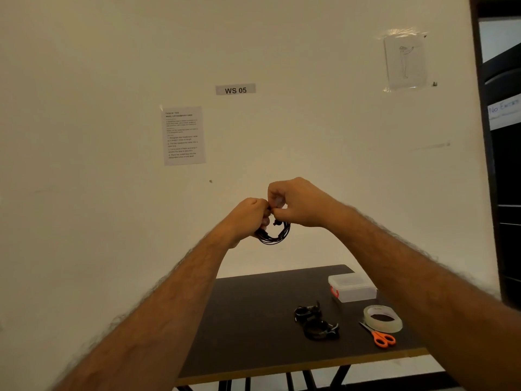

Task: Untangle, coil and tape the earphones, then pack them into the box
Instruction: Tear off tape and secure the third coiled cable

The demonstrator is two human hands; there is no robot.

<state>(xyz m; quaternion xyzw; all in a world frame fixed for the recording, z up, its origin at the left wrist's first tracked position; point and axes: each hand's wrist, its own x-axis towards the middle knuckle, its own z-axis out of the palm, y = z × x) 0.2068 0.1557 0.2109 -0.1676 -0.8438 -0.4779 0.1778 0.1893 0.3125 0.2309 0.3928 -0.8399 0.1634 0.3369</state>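
The earphones (275, 232) form a thin black cable wound into a small round coil, held in the air above the far edge of the table (253, 306); the left hand (249, 217) grips the coil's left side with curled fingers, and the right hand (296, 203) pinches the cable at the coil's top. On the dark matte table lie two further coiled black earphone bundles (315, 323), a translucent lidded plastic box (352, 287) with a red latch, a glossy clear tape roll (382, 318) and orange-handled scissors (379, 335) just beside the roll. A grey wall label (235, 89) reads "WS 05", and a printed sheet (183, 136) below it carries text too small to read.
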